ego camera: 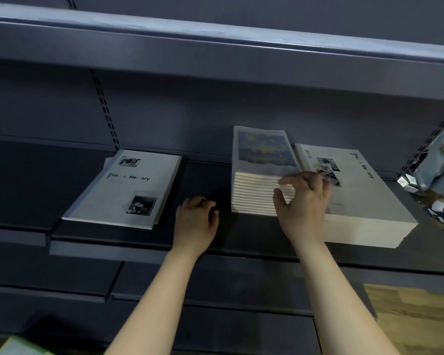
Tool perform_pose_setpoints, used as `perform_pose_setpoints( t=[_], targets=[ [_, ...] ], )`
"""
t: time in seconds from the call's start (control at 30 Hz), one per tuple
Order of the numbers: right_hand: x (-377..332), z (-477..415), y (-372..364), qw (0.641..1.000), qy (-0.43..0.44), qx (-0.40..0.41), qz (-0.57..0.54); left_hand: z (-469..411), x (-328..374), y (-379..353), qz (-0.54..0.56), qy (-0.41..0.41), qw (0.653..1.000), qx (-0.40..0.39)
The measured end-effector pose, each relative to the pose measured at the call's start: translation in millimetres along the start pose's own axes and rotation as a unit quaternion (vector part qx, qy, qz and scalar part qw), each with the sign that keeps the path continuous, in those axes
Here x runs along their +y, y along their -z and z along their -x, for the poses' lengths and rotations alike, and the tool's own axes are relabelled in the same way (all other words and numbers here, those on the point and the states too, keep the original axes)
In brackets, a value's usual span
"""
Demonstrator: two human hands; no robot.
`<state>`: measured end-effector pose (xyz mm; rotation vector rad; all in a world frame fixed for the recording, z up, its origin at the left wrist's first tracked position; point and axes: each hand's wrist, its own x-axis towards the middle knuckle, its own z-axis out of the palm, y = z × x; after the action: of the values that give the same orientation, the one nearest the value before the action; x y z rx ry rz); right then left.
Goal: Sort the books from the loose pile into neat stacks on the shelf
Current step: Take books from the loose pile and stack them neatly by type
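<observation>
On the dark shelf (139,242) lie three groups of books. At the left lies a white book (123,188) titled with black letters, slightly askew. In the middle stands a tall stack (256,175) with a blue and yellow picture on its top cover. Right of it sits a lower, wider stack (364,201) of white books. My right hand (303,201) is at the near right corner of the tall stack, fingers spread and lightly curled against its edges. My left hand (196,221) rests on the bare shelf left of that stack, fingers curled under, holding nothing.
An upper shelf (215,47) overhangs the books. Lower dark shelves run beneath my arms. Another person's legs and shoes (438,180) stand at the far right. A green thing (18,347) shows at the bottom left corner, and wooden floor (415,316) at the lower right.
</observation>
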<state>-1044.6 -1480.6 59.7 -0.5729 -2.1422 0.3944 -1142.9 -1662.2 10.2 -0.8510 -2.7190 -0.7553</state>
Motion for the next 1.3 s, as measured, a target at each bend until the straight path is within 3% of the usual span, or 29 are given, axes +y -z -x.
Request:
perform_pose_setpoints(
  t=[0.07,0.17,0.33,0.47,0.67,0.87,1.07,1.2,1.3],
  targets=[
    [-4.3,10.5,-1.4,1.0,-0.002,0.003,-0.02,-2.8,-9.7,11.5,-0.004,0.003,1.0,0.02],
    [-7.1,23.7,-12.0,0.996,-0.004,-0.062,-0.07,-9.1,-30.9,30.3,-0.026,0.025,0.999,0.026],
    [-17.2,42.7,-34.8,0.979,-0.027,-0.18,-0.096,-12.6,-83.3,59.4,-0.07,0.109,0.991,-0.024],
    [-25.7,54.0,-52.4,0.97,-0.018,-0.224,-0.091,-4.4,-124.4,78.6,-0.118,0.182,0.976,-0.001],
    [-34.0,63.4,-68.0,0.976,-0.001,-0.212,-0.044,5.8,-156.2,98.0,-0.104,0.337,0.935,0.039],
    [-36.0,67.9,-69.9,0.982,0.013,-0.189,-0.01,0.5,-163.4,111.1,-0.076,0.39,0.918,-0.006],
    [-35.0,68.7,-69.4,0.982,0.016,-0.188,-0.012,1.2,-170.6,114.0,-0.007,0.391,0.92,0.024],
    [-34.0,69.2,-69.0,0.982,0.018,-0.185,-0.016,8.9,-163.4,115.0,0.059,0.33,0.939,0.08],
    [-33.4,69.8,-68.7,0.983,0.021,-0.184,-0.022,16.9,-161.0,114.5,0.149,0.307,0.933,0.113]
  ],
)
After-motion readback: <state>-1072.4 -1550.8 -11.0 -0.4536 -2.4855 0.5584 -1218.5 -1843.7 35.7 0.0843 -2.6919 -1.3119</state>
